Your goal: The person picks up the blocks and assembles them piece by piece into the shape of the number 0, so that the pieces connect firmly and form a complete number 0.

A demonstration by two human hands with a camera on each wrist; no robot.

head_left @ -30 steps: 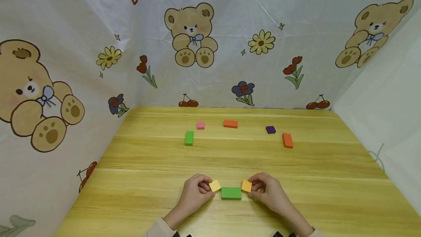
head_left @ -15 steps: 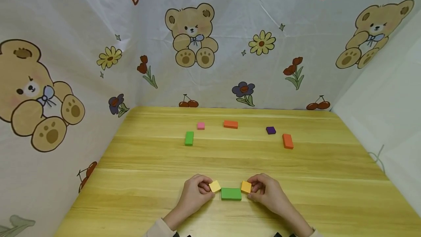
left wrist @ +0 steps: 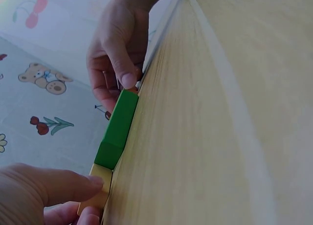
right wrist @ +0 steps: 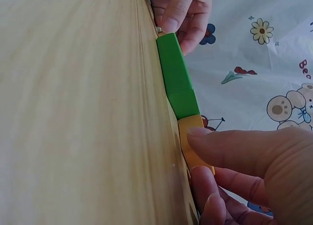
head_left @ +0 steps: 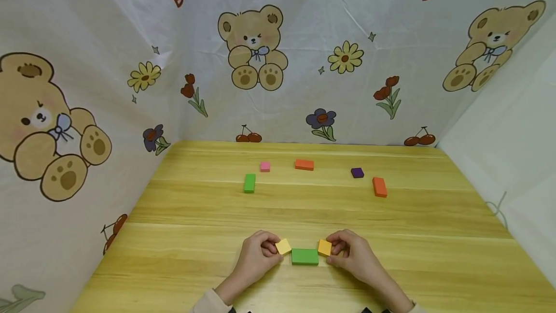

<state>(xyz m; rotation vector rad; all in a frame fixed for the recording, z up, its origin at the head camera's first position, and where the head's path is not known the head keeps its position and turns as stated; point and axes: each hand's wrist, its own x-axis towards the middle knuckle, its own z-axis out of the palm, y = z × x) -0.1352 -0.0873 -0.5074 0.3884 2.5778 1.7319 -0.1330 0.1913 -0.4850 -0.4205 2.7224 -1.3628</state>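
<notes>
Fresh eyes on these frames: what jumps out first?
Likely the winking bears printed on the sheeting behind the table and to its left. Next, the nearer green block, low centre in the head view, between a pale yellow block pinched by the left hand and a darker yellow block pinched by the right hand.

Front-ctr of desk [head_left: 195, 235]: long block [head_left: 304, 257], L sq. block [head_left: 283, 247] at its L end, R sq. block [head_left: 324, 248] at R; L hand [head_left: 259, 252], R hand [head_left: 355, 252] outboard. Well behind, L–R: far-L bar [head_left: 249, 183], cube [head_left: 265, 166], mid bar [head_left: 304, 164], tile [head_left: 357, 173], far-R bar [head_left: 380, 187]. Curtain [head_left: 299, 100] behind desk.
</notes>
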